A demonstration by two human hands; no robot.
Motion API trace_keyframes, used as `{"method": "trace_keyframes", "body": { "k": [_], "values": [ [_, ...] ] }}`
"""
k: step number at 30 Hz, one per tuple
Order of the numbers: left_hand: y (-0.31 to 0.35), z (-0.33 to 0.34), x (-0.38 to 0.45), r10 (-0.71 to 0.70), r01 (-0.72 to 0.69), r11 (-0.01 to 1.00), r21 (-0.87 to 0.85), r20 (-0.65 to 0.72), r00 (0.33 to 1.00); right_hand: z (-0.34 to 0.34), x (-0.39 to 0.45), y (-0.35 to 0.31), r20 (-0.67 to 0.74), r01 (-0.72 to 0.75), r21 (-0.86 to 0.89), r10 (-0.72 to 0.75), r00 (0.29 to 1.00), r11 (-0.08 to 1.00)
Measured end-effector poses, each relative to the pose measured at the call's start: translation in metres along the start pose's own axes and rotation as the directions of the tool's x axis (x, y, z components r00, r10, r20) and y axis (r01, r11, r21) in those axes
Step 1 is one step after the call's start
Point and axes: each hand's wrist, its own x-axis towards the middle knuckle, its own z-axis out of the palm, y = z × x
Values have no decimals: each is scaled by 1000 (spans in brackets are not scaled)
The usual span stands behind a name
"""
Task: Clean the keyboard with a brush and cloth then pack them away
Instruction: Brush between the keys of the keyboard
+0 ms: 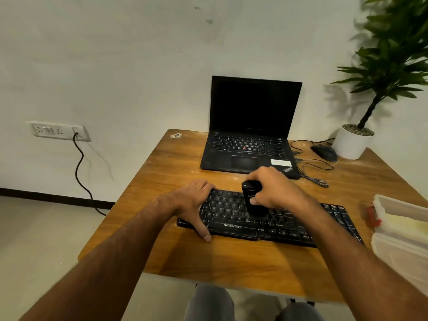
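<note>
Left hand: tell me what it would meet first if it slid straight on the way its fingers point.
The left hand lies on the keyboard's left end, fingers pointing toward the laptop. Bare table comes first, then probably the laptop's front edge, though depth is unclear.

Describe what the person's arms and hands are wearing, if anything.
Both forearms are bare as far as the frame shows: no sleeves reach into view. The left hand and right hand wear no gloves, and no watch, bracelet or ring is visible on either wrist or on the fingers.

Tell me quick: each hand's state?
Left hand: open, pressing on the keyboard's left end.
Right hand: closed around the brush.
</note>
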Motion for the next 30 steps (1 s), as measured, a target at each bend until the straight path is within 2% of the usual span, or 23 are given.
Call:
{"method": "trace_keyframes", "body": {
  "k": [2, 5, 8, 11, 13, 16, 18, 19, 21, 25, 27, 30],
  "values": [
    [0, 0, 0, -4, 4, 1000, 1, 0, 1000, -1, 4, -8, -44, 48, 53, -45, 998, 997],
    [3, -1, -1, -14, 14, 1000, 21, -7, 1000, 18, 5, -30, -106, 138, 253, -115, 988, 958],
    [4, -2, -3, -14, 14, 1000, 19, -4, 1000, 30, 2, -29, -106, 134, 208, -114, 988, 969],
    [3, -2, -3, -8, 8, 1000, 1, 0, 1000, 13, 1, -6, 15, 21, 92, -23, 1000, 996],
    [2, -1, -2, 0, 0, 1000, -6, -2, 1000, -2, 1, 4, 39, -23, 44, 22, 999, 999],
    [3, -3, -1, -1, 1, 1000, -3, -6, 1000, -4, 3, -7, -82, 63, 207, -47, 996, 976],
    [4, -3, -2, -6, 6, 1000, -1, -12, 1000, 10, 0, -23, -93, 135, 322, -111, 989, 937],
    [5, -3, -2, -11, 11, 1000, 8, -11, 1000, 19, -2, -28, -83, 158, 319, -138, 987, 935],
    [5, -3, -2, -14, 14, 1000, 16, 0, 1000, 29, -5, -29, -63, 142, 235, -130, 989, 962],
    [2, -3, 0, -6, 6, 1000, -4, 4, 1000, 5, -8, -9, 61, 7, 51, -10, 998, 999],
    [2, -2, 0, -4, 4, 1000, -7, 2, 1000, -3, -7, -10, 29, 27, 10, -27, 999, 1000],
    [1, -1, 1, -15, 15, 1000, 0, 5, 1000, 10, -7, -31, -56, 137, 212, -127, 990, 968]
  ]
}}
